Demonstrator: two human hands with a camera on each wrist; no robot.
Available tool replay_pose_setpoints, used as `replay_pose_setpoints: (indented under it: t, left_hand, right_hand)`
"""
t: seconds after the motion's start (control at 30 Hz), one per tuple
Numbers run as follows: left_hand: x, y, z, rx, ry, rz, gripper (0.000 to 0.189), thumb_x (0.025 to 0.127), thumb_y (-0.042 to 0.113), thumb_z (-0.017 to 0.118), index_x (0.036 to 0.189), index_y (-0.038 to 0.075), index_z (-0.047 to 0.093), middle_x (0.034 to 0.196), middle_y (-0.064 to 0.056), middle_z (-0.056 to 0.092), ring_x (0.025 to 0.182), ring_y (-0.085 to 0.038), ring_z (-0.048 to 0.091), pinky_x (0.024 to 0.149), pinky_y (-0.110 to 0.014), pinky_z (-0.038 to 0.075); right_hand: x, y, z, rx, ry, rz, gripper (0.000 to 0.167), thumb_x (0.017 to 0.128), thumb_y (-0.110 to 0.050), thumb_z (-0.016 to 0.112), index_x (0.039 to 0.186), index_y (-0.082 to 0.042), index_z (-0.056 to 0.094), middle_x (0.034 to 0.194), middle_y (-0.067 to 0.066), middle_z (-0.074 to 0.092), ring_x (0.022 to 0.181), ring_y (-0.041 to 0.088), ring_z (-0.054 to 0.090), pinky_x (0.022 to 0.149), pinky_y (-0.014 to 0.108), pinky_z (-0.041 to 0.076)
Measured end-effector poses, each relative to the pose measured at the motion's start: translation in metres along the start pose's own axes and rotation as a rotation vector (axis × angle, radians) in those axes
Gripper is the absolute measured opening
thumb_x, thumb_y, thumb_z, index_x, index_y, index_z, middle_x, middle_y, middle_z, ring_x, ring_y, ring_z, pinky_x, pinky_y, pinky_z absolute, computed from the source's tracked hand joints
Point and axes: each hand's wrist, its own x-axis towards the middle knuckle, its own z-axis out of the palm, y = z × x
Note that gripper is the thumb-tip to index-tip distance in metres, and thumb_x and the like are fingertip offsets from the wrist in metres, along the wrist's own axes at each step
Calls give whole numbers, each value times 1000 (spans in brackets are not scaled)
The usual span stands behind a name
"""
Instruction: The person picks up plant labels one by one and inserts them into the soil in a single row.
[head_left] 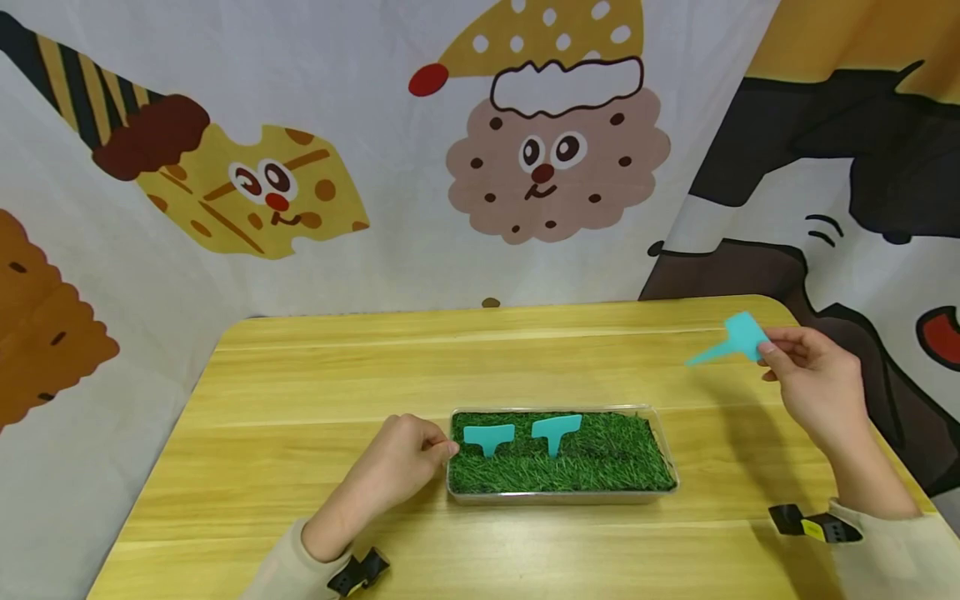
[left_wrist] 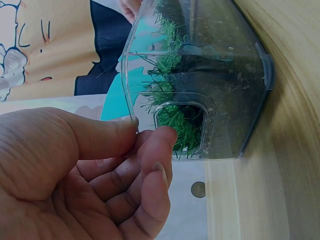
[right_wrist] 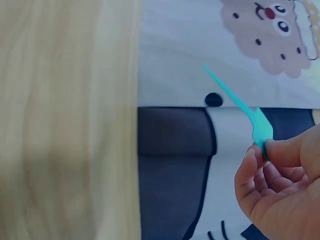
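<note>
A clear plastic box point(head_left: 562, 498) filled with green artificial-looking grass point(head_left: 600, 475) sits on the table. Two turquoise T-shaped plant labels stand in the grass, one label point(head_left: 489, 436) near the left end and another label point(head_left: 557, 427) about mid-length. My left hand point(head_left: 408, 458) pinches the box's left rim between thumb and forefinger, as the left wrist view shows with the hand point(left_wrist: 110, 170) close up. Above the table's right side, my right hand point(head_left: 817, 383) pinches a third plant label point(head_left: 744, 336) by its broad head. Its pointed stem point(right_wrist: 227, 90) points away from the fingers.
The box rests on a yellow wood-grain table point(head_left: 315, 375) with rounded far corners. Behind the table hangs a white cloth point(head_left: 390, 167) printed with cartoon figures. Both wrists wear dark straps, such as the right strap point(head_left: 816, 525).
</note>
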Motion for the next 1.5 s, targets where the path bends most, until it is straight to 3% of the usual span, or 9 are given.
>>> replay_pose_setpoints:
  t: [0.13,0.33,0.57,0.93,1.27,1.5]
  left_hand:
    - [0,0,1,1,3,1,36,101,9,69,66,6,65,50,7,37,46,-7,30,43,-16,25]
    - [0,-1,1,1,5,4,36,101,9,70,65,6,65,51,7,38,46,-7,31,43,-16,25]
    - [1,-2,2,-11,4,-2,34,101,9,70,67,6,67,51,7,38,46,-7,30,43,-16,25]
    - [0,-1,1,-18,3,-7,33,101,8,69,68,8,68,51,6,39,46,-7,31,42,-16,25]
    - [1,-3,0,-19,0,-7,30,101,8,69,71,13,71,50,6,41,45,-7,32,42,-16,26]
    - [1,-2,0,-16,-7,-7,33,101,9,69,68,8,68,50,6,39,45,-7,31,42,-17,25]
  right_hand:
    - [-4,-10,-1,24,30,-23,28,108,-14,59,129,4,64,92,-20,62,73,-3,60,64,10,50]
    - [-11,-25,-1,79,73,-37,24,106,-14,63,124,2,66,96,-11,68,73,-3,62,65,9,50]
    - [-17,-36,1,111,99,-60,20,104,-9,66,121,0,68,97,-20,65,74,-3,62,67,8,50]
    - [-26,-44,6,136,122,-140,18,101,-4,68,118,3,70,95,-18,69,73,-4,63,69,7,49]
    - [-34,-52,11,134,98,-259,19,98,7,68,116,6,71,96,-23,66,76,-6,62,72,5,48]
    - [-37,-55,12,119,66,-259,17,97,4,71,114,3,73,91,-19,69,75,-5,63,71,7,48]
